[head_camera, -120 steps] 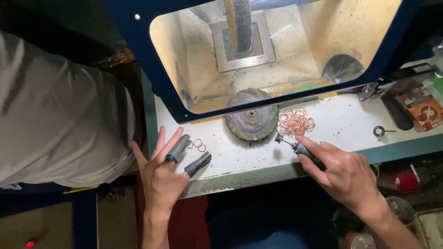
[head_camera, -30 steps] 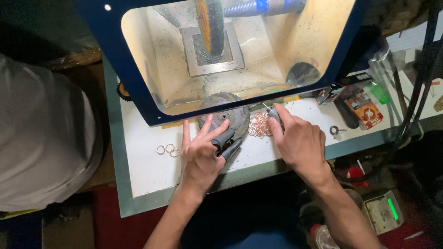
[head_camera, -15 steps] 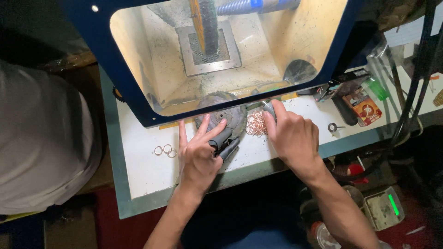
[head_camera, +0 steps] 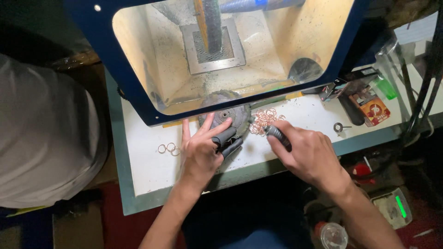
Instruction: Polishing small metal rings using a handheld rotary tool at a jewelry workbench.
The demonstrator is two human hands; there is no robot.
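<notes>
My left hand [head_camera: 203, 147] lies flat on the white bench top with two fingers in dark finger sleeves, its fingertips touching a round grey brush wheel [head_camera: 230, 115]. My right hand [head_camera: 309, 154] grips a dark tapered stick [head_camera: 277, 134], whose tip points into a pile of several copper-coloured rings [head_camera: 265, 119] beside the wheel. Three loose rings [head_camera: 169, 148] lie on the bench just left of my left hand.
A blue-framed dust hood [head_camera: 221, 55] with a spinning brush stands over the back of the bench [head_camera: 147, 170]. Small tools and a red packet [head_camera: 371, 108] lie at the right. Another person in a grey shirt [head_camera: 41, 138] stands at the left.
Since four seconds ago, my view shifted and both hands moved toward the brush wheel. In the last second my right hand drew back slightly, exposing the stick at the ring pile.
</notes>
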